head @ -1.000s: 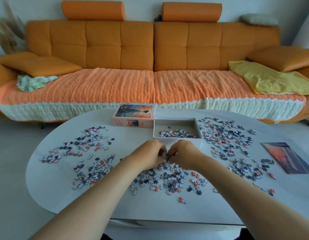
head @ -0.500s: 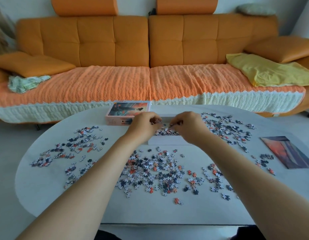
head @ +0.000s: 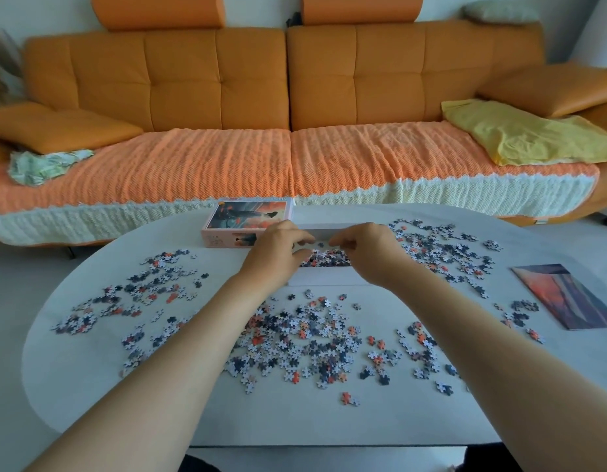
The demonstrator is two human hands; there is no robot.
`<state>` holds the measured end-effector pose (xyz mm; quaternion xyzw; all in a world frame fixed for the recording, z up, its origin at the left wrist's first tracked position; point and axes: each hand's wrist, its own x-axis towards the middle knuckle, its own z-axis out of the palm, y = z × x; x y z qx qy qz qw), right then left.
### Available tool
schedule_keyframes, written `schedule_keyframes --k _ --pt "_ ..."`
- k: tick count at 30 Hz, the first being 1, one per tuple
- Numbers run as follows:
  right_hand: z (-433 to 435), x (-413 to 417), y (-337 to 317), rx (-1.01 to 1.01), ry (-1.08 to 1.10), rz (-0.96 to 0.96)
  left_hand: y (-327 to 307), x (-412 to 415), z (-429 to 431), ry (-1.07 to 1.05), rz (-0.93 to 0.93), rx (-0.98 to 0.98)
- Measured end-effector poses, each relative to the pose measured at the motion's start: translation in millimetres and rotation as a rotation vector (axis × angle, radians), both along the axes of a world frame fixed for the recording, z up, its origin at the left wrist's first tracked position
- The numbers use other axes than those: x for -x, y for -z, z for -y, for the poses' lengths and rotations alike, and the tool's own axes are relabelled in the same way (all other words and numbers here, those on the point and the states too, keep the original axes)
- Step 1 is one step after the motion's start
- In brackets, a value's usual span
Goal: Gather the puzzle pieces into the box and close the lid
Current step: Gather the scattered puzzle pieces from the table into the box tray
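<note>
Table (head: 74,369) is sitting under loose pieces (head: 295,338). Left hand (head: 278,250) and right hand (head: 363,250) are curling over the box (head: 329,278), blocking it; grip's impossible to tell.

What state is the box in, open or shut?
Open. The lid lies beside the box on the table, and pieces show inside.

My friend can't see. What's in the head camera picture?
The left hand and right hand hover over an open white box with puzzle pieces inside. More pieces lie scattered on the table; the lid sits beside the box, an orange sofa behind.
</note>
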<state>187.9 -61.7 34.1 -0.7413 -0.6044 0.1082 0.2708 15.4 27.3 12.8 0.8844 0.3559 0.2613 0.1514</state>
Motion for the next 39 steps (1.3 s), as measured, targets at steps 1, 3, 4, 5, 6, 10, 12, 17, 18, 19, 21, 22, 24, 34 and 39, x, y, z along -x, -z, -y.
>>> schedule_keyframes --k 1,3,4,5,6,10,12,17,18,19,21,22,24,34,39 --pt "2 2 1 -0.009 -0.003 0.004 0 2 2 -0.009 0.021 -0.015" --pt "5 6 4 -0.049 -0.019 0.020 0 8 6 -0.021 0.039 -0.019" --pt "7 9 5 -0.077 -0.039 0.029 1 11 8 -0.014 0.031 -0.022" --pt "9 11 6 -0.104 -0.064 0.031 1 15 10 -0.002 0.014 -0.030" --pt "12 15 6 -0.115 -0.092 0.031 1 19 13 0.008 -0.008 -0.036" --pt "22 36 5 -0.126 -0.259 0.148 -2 43 24 -0.002 -0.125 0.018" --pt "26 45 7 0.025 -0.317 0.145 -1 54 29 -0.010 -0.270 0.112" --pt "30 57 30 0.308 -0.357 0.264 9 66 41 -0.028 -0.568 0.254" --pt "31 58 33 0.320 -0.362 0.293 11 65 43 -0.017 -0.555 0.253" --pt "31 59 35 0.327 -0.369 0.299 13 64 45 -0.002 -0.528 0.254" --pt "31 59 33 0.331 -0.370 0.276 14 62 49 0.033 -0.460 0.277" --pt "31 58 30 0.333 -0.356 0.250 14 62 49 0.049 -0.432 0.292" --pt "32 52 22 0.317 -0.315 0.186 9 64 48 0.068 -0.406 0.316" --pt "41 44 23 0.497 -0.200 0.185 9 69 44 0.043 -0.521 0.341" --pt "36 52 23 0.468 -0.193 0.195 6 59 47 0.062 -0.487 0.324"
